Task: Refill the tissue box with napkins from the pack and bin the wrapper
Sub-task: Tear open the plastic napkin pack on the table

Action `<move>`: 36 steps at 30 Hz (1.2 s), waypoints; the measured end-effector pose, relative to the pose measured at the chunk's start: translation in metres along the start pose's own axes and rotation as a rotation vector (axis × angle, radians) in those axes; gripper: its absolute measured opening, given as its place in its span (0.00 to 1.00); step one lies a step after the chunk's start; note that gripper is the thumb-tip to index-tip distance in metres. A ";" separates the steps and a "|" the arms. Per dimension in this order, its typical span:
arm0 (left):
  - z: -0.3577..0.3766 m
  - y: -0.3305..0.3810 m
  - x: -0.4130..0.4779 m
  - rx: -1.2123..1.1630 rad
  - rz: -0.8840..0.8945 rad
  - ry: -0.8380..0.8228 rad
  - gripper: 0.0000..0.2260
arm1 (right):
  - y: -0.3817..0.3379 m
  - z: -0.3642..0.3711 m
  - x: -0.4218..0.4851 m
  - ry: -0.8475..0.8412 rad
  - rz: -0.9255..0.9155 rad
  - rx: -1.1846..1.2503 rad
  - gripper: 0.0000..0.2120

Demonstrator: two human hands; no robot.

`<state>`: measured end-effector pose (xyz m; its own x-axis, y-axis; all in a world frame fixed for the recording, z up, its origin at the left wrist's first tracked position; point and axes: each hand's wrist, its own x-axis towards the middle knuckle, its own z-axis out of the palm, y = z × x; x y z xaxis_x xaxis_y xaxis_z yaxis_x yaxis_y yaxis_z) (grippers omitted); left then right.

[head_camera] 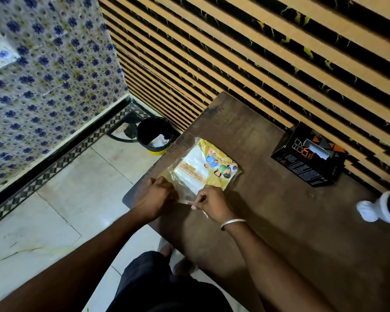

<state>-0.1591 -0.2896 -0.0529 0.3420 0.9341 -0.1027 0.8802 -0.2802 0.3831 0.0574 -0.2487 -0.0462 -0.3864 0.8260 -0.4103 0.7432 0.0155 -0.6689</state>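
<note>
Both hands pinch the napkin pack's (204,168) clear near edge: left hand (160,194) at the table's (279,221) left rim, right hand (212,202) just beside it, seemingly holding a torn strip. Tissue box (309,155) (against the wall) stands well apart; the bin (154,135) sits below the table's far-left corner.

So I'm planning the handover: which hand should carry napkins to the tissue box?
Probably the right hand: the tissue box stands on its side of the table, while the left hand is nearer the bin.
</note>
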 end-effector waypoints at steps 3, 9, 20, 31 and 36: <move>-0.003 0.003 -0.002 0.002 -0.052 0.014 0.14 | -0.001 0.000 -0.003 0.066 0.070 0.195 0.17; 0.002 0.015 -0.008 0.015 -0.236 0.215 0.07 | -0.006 -0.017 -0.007 -0.006 0.228 0.568 0.10; 0.020 0.074 -0.005 -1.413 -0.638 0.047 0.08 | -0.007 -0.021 -0.013 -0.058 0.314 0.628 0.09; 0.024 0.090 0.000 -1.495 -0.733 0.148 0.06 | 0.000 -0.016 -0.013 -0.045 0.321 0.643 0.09; 0.034 0.094 -0.004 -1.493 -0.763 0.215 0.06 | -0.003 -0.012 -0.012 -0.015 0.277 0.608 0.05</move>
<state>-0.0668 -0.3271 -0.0480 -0.1423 0.7939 -0.5912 -0.2891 0.5379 0.7919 0.0663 -0.2523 -0.0323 -0.2362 0.7459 -0.6227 0.3773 -0.5202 -0.7662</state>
